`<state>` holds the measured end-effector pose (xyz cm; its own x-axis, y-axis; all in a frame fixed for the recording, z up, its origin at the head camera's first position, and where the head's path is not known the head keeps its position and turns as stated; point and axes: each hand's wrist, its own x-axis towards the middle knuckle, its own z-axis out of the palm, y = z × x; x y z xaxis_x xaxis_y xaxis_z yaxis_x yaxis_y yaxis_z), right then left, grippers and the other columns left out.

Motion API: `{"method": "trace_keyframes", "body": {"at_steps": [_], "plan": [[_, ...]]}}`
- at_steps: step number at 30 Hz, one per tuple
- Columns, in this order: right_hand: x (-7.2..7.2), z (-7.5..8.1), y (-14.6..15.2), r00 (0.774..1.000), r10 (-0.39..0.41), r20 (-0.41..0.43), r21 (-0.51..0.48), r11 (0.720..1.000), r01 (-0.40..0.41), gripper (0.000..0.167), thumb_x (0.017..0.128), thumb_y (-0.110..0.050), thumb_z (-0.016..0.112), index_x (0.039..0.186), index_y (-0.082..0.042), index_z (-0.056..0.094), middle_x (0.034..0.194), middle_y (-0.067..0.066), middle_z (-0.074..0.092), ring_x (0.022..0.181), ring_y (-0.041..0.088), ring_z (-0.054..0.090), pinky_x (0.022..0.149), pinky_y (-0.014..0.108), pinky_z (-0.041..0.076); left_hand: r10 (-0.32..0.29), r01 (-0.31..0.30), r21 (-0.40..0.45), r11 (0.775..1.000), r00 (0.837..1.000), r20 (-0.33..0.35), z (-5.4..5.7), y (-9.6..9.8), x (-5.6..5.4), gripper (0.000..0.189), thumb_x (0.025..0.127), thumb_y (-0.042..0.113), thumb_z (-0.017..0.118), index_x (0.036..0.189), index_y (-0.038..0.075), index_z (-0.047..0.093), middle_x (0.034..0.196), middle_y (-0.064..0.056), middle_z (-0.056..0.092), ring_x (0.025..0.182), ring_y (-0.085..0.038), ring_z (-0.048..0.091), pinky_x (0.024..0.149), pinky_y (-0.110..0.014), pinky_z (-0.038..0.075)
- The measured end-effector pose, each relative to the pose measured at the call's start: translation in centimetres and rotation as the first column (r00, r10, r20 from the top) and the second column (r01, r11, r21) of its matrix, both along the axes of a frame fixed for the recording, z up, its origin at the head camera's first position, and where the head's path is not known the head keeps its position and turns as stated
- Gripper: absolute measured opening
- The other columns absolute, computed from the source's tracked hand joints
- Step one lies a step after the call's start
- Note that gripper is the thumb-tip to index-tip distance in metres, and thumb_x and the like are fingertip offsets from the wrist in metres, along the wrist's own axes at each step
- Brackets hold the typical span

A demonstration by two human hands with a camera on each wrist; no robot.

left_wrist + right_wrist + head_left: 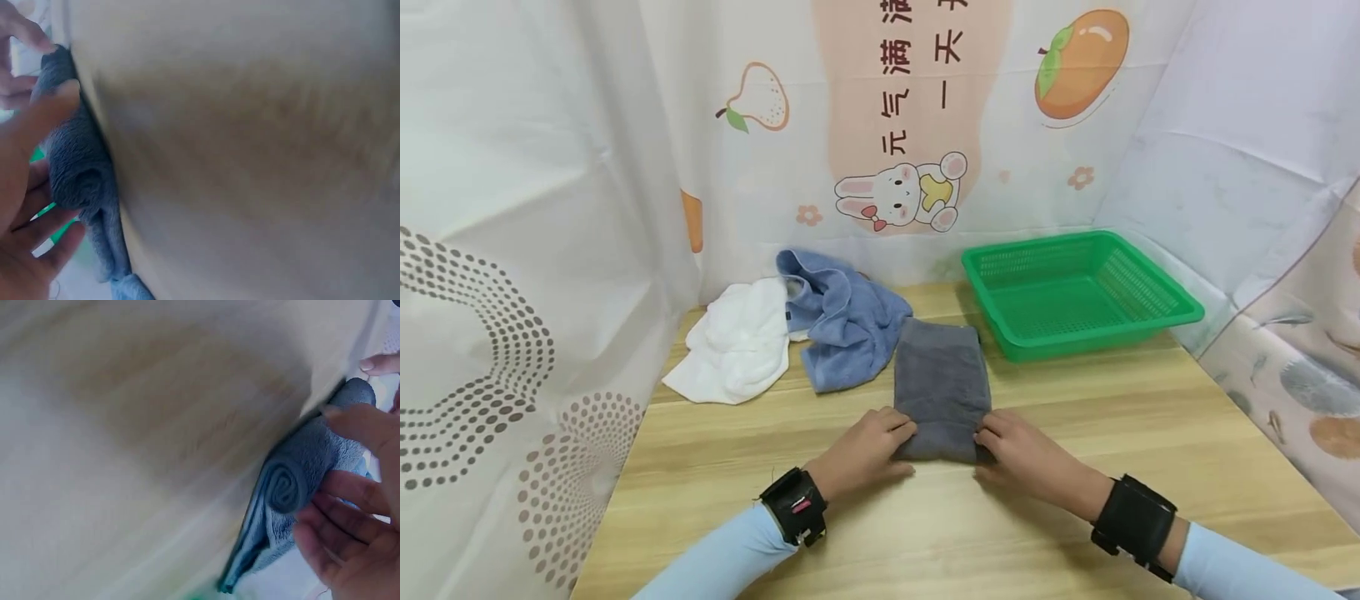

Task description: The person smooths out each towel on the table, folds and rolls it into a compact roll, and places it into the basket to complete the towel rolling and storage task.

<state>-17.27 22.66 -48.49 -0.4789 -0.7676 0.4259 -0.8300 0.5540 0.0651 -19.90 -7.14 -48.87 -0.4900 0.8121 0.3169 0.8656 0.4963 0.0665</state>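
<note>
A dark grey towel (942, 375) lies lengthwise on the table, its near end rolled into a thick roll. Around the left end of that roll my left hand (868, 446) has its thumb on the near side and its fingers over the top. My right hand (1018, 454) grips the right end the same way. The right wrist view shows the towel's coiled spiral end (287, 487), with the flat layers stretching away beyond it. In the left wrist view the rolled towel (75, 156) sits between thumb and fingers.
Behind the towel to the left are a crumpled blue towel (853, 321) and a bunched white towel (741, 342). A green plastic basket (1097, 333) stands at the back right. Printed curtains (760, 183) hang along the back and sides of the wooden table (715, 467).
</note>
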Motion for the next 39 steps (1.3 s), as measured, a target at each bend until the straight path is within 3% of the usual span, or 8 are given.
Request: {"method": "trace_keyframes", "body": {"at_steps": [5, 10, 13, 18, 20, 22, 30, 39], "plan": [[-0.1, -0.1, 0.2, 0.999, -0.043, -0.02, 0.07, 0.997, 0.044, 0.033, 0.076, 0.0, 0.086, 0.103, 0.004, 0.067, 0.098, 0.014, 0.064, 0.092, 0.029, 0.064, 0.083, 0.041, 0.054, 0.017, -0.018, 0.016, 1.0, 0.999, 0.032, -0.1, 0.1, -0.4, 0.041, 0.088, 0.013, 0.08, 0.124, -0.001, 0.067, 0.115, -0.009, 0.067, 0.106, -0.022, 0.063, 0.094, -0.034, 0.051], [-1.0, -0.2, 0.3, 0.969, -0.096, 0.229, -0.093, 0.988, 0.12, 0.033, 0.08, 0.0, 0.078, 0.112, 0.004, 0.068, 0.096, 0.012, 0.07, 0.081, 0.02, 0.067, 0.071, 0.035, 0.057, 0.015, -0.036, 0.103, 0.994, 0.979, 0.202, 0.0, -0.3, -1.0, 0.036, 0.095, 0.011, 0.07, 0.128, 0.003, 0.06, 0.102, -0.005, 0.067, 0.091, -0.016, 0.063, 0.082, -0.03, 0.053], [-1.6, -0.1, 0.8, 0.857, -0.083, 0.508, -0.177, 0.964, 0.198, 0.03, 0.088, -0.003, 0.071, 0.117, -0.003, 0.065, 0.094, 0.007, 0.073, 0.07, 0.008, 0.061, 0.064, 0.028, 0.052, 0.016, -0.08, 0.16, 0.984, 0.929, 0.369, 0.0, -0.5, -1.4, 0.03, 0.101, 0.013, 0.063, 0.13, 0.011, 0.056, 0.096, 0.001, 0.065, 0.081, -0.009, 0.058, 0.074, -0.026, 0.05], [-2.7, 0.0, 1.7, 0.555, 0.005, 0.832, -0.233, 0.911, 0.34, 0.021, 0.099, -0.007, 0.065, 0.118, -0.01, 0.057, 0.079, 0.002, 0.068, 0.063, 0.008, 0.056, 0.06, 0.025, 0.045, 0.043, -0.185, 0.22, 0.958, 0.848, 0.528, -0.2, -0.5, -1.7, 0.02, 0.106, 0.017, 0.057, 0.126, 0.017, 0.059, 0.104, 0.005, 0.066, 0.085, -0.007, 0.057, 0.077, -0.026, 0.05], [-3.1, 0.0, 1.8, 0.52, 0.008, 0.854, -0.238, 0.895, 0.377, 0.018, 0.099, -0.009, 0.065, 0.116, -0.009, 0.057, 0.079, 0.002, 0.067, 0.066, 0.012, 0.06, 0.061, 0.026, 0.047, 0.057, -0.216, 0.24, 0.947, 0.843, 0.535, -0.3, -0.4, -1.9, 0.018, 0.106, 0.018, 0.059, 0.124, 0.018, 0.062, 0.107, 0.004, 0.063, 0.087, -0.009, 0.056, 0.077, -0.027, 0.05], [-3.3, -0.1, 1.7, 0.554, -0.027, 0.832, -0.239, 0.884, 0.402, 0.016, 0.098, -0.009, 0.068, 0.111, -0.009, 0.06, 0.084, 0.002, 0.066, 0.069, 0.014, 0.06, 0.063, 0.026, 0.047, 0.073, -0.223, 0.252, 0.942, 0.866, 0.495, -0.3, -0.4, -2.0, 0.016, 0.105, 0.017, 0.061, 0.12, 0.017, 0.066, 0.106, 0.003, 0.06, 0.086, -0.01, 0.055, 0.074, -0.027, 0.049], [-2.7, -0.4, 0.5, 0.951, -0.131, 0.278, -0.249, 0.947, 0.203, 0.019, 0.08, 0.004, 0.081, 0.091, -0.009, 0.072, 0.093, 0.003, 0.059, 0.078, 0.015, 0.056, 0.067, 0.031, 0.052, 0.064, -0.071, 0.211, 0.975, 0.997, 0.04, -0.2, 0.2, -1.8, 0.008, 0.096, 0.012, 0.07, 0.101, 0.01, 0.076, 0.105, -0.002, 0.064, 0.096, -0.019, 0.059, 0.084, -0.03, 0.05], [-1.8, -0.8, 0.9, 0.988, -0.122, 0.099, -0.089, 0.987, 0.131, 0.043, 0.076, -0.027, 0.092, 0.103, -0.001, 0.072, 0.101, 0.008, 0.061, 0.089, 0.022, 0.057, 0.076, 0.038, 0.052, 0.06, -0.061, 0.054, 0.997, 0.998, 0.033, 0.2, 0.5, -1.5, 0.047, 0.085, 0.036, 0.087, 0.118, 0.005, 0.072, 0.114, -0.004, 0.064, 0.106, -0.02, 0.058, 0.091, -0.036, 0.048]]}}
